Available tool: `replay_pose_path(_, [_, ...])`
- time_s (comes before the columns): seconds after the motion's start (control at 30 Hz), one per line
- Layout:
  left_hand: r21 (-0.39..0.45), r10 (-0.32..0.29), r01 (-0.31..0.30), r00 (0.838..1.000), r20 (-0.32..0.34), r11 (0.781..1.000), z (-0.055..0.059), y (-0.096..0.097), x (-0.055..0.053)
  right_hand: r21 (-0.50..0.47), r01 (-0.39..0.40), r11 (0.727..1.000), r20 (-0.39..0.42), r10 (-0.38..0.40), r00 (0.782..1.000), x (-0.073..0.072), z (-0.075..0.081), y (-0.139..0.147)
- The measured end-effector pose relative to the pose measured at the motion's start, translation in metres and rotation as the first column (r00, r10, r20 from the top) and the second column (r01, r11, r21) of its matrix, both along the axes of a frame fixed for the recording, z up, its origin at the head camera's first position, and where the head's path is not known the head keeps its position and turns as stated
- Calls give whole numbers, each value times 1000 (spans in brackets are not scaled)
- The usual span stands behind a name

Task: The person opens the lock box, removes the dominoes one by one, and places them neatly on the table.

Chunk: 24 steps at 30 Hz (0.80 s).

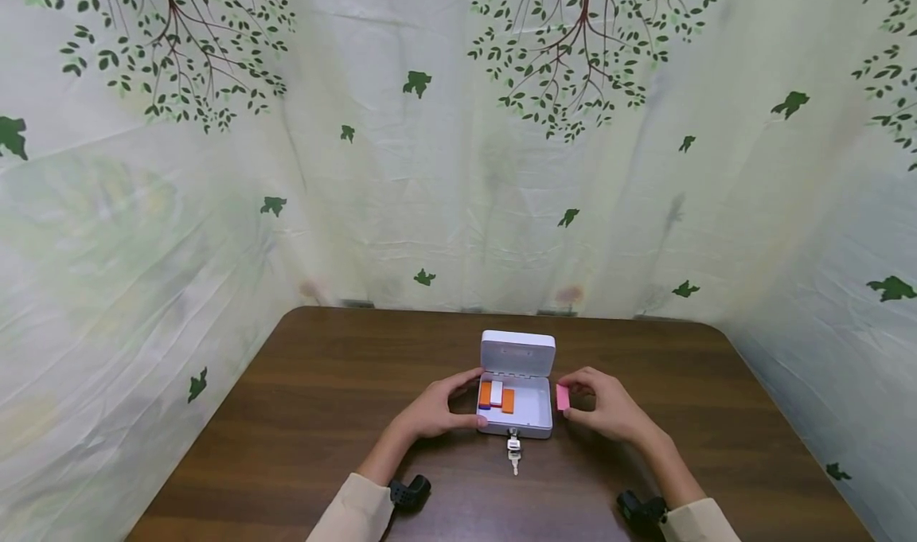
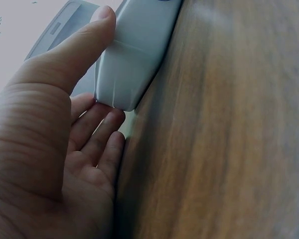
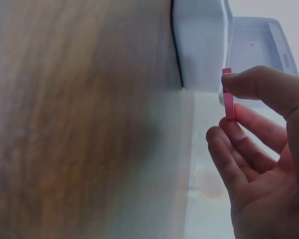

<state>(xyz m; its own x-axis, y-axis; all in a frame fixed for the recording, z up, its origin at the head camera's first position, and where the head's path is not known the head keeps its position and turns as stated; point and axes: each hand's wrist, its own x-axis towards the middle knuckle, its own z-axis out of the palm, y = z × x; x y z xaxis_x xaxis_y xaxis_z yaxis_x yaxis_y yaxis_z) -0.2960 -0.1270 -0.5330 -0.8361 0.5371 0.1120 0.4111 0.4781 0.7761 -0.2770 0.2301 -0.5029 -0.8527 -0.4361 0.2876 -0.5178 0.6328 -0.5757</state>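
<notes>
A small white metal cash box (image 1: 532, 408) stands on the table with its lid (image 1: 518, 353) raised. Inside, on the left, lie two orange pieces (image 1: 508, 401) and a white piece (image 1: 497, 392), all small and rectangular; a bit of blue shows beneath. My left hand (image 1: 433, 407) holds the box's left side, thumb at the front corner and fingers toward the back. Just right of the box, my right hand (image 1: 602, 405) pinches a thin, flat pink block (image 1: 562, 397) between thumb and fingers. In the right wrist view the pink block (image 3: 229, 102) is seen edge-on.
Keys (image 1: 514, 454) hang from the lock at the box's front. The brown wooden table (image 1: 401, 343) ends at a pale curtain (image 1: 487, 208) printed with leaves. A dark wrist device (image 1: 411, 494) sits on each arm.
</notes>
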Motion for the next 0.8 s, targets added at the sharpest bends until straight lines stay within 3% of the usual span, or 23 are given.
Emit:
replay_pose_path(0.43, [-14,4,-4,1000,6,1000,-1,-2,0,19,31,999,87,-33,996,-1,-8,3])
replay_pose_path(0.8, [-1,-12,12,1000,-10,1000,1,-2,1,67,31,997,83,-36,996,-5,-15,4])
